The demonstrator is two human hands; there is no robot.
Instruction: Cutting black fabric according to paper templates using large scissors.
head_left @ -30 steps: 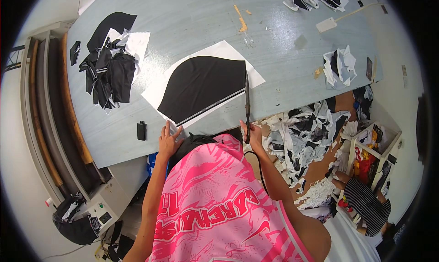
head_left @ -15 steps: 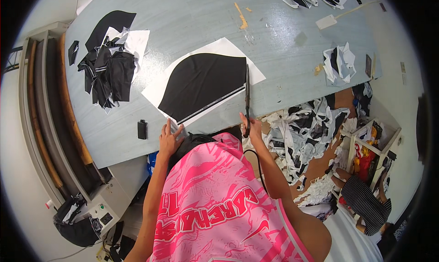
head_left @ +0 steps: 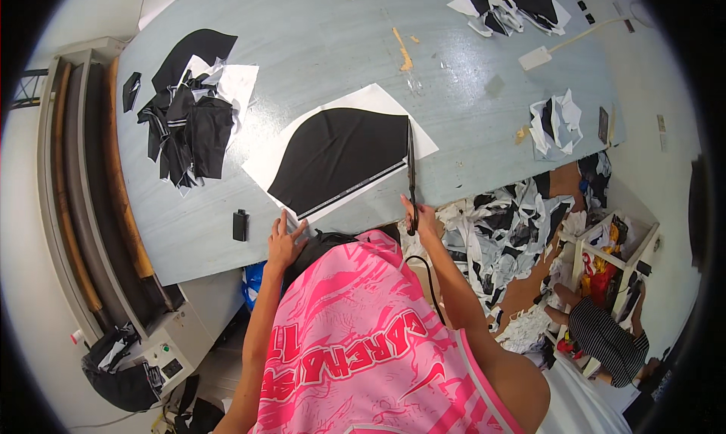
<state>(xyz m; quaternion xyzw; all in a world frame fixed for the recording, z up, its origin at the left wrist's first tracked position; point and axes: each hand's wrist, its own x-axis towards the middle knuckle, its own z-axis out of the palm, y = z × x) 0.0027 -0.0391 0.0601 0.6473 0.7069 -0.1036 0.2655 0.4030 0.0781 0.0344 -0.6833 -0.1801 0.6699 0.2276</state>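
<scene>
A white sheet bearing a black sleeve-shaped panel lies flat near the table's front edge. A thin pale stripe runs along the panel's near side. My right hand grips a pair of long black scissors by the handles. Their blades lie along the panel's right edge, pointing away from me; whether they are parted is hard to see. At the sheet's near left corner, my left hand rests with its fingers spread, the fingertips on the corner.
Left on the table sit a heap of black and white pieces and a small black object. More cut pieces lie right. Scraps cover the floor beyond the edge. Another person is at lower right, near a white shelf.
The whole view has shifted, so the table and its contents appear slightly lower. My hands, the scissors and the sheet keep nearly the same places relative to one another.
</scene>
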